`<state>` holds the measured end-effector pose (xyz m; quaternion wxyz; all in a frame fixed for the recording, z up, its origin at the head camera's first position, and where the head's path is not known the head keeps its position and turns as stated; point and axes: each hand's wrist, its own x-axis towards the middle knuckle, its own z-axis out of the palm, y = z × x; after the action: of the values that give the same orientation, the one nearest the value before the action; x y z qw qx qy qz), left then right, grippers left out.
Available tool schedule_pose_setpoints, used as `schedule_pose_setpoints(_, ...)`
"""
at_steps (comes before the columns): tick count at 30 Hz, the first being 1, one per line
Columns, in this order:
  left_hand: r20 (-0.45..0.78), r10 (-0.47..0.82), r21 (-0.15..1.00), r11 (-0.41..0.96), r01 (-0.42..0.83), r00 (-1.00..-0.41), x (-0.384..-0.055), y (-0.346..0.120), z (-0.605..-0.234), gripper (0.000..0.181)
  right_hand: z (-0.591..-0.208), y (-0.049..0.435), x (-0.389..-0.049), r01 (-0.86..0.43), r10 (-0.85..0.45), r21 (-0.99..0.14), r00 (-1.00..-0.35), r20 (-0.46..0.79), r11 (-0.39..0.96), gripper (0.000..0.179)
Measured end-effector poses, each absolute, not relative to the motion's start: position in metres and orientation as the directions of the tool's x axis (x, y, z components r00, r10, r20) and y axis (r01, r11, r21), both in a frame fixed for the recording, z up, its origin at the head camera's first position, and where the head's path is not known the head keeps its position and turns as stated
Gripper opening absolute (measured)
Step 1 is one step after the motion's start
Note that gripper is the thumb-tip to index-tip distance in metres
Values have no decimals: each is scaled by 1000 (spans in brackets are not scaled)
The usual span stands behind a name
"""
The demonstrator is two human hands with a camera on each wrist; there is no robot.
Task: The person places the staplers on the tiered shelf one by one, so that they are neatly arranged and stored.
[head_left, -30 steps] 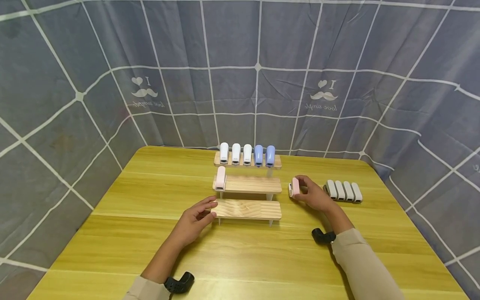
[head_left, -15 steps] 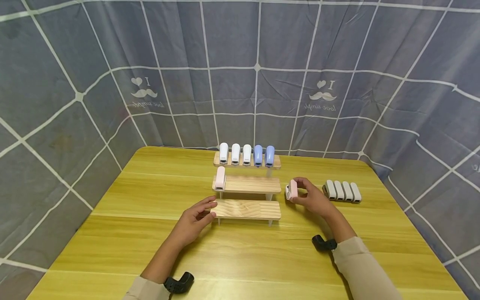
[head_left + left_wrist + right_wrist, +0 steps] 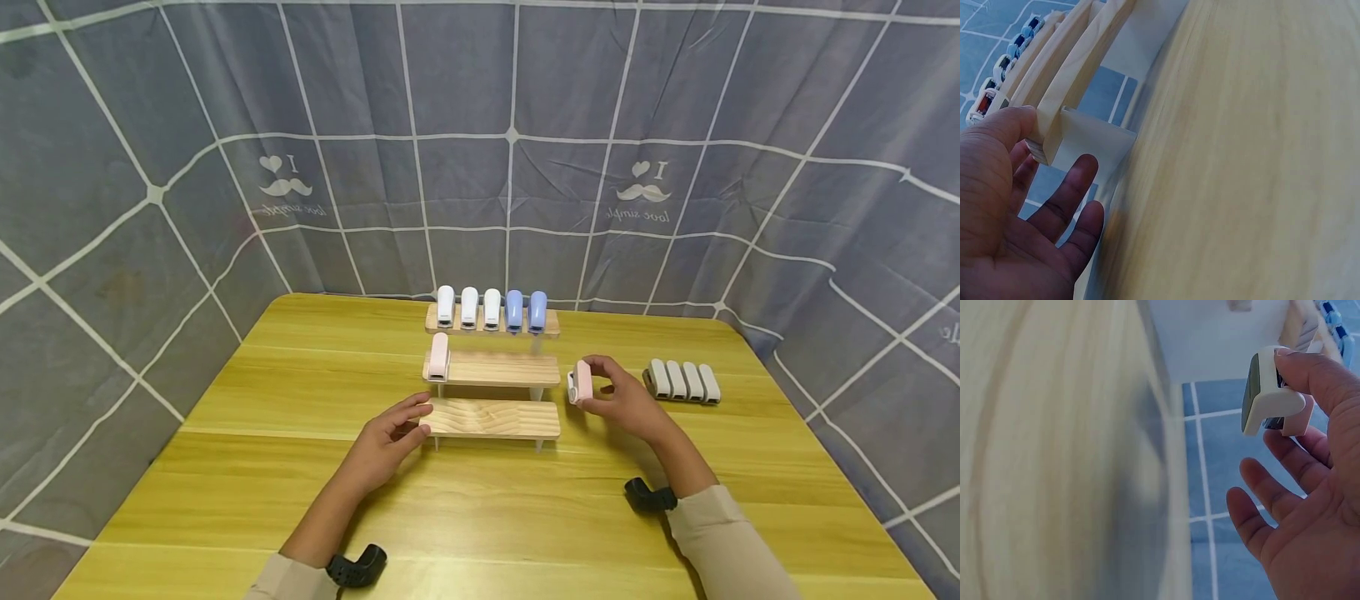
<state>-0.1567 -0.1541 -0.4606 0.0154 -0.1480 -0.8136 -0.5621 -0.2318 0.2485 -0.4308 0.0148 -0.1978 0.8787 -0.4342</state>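
My right hand (image 3: 628,406) pinches a small pink and white stapler (image 3: 581,383) between thumb and fingers, just right of the three-tier wooden display stand. In the right wrist view this stapler (image 3: 1269,394) is tipped on its side, its grey-green base facing left. My left hand (image 3: 386,444) holds the left end of the lowest shelf (image 3: 491,418), thumb at the front edge and index finger at the back; its other fingers (image 3: 1072,187) hang loose. Another pink stapler (image 3: 439,357) stands at the left end of the middle shelf (image 3: 502,369).
On the top shelf (image 3: 553,321) stand several staplers, white ones (image 3: 468,307) at left and two blue ones (image 3: 513,311) at right. A row of several white staplers (image 3: 684,381) lies on the wooden table (image 3: 300,358) beyond my right hand. A grey curtain (image 3: 465,183) surrounds the table.
My right hand has carried the pink stapler slightly left, closer to the stand, turning it a little. The left hand keeps its place on the lowest shelf.
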Motion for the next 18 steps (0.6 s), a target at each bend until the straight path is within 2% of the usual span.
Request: schedule_pose_setpoints(18, 176, 225, 925, 296, 240, -958, -156, -155, -460, 40, -402, 233, -215, -408, -405, -745, -892, 202, 528, 68)
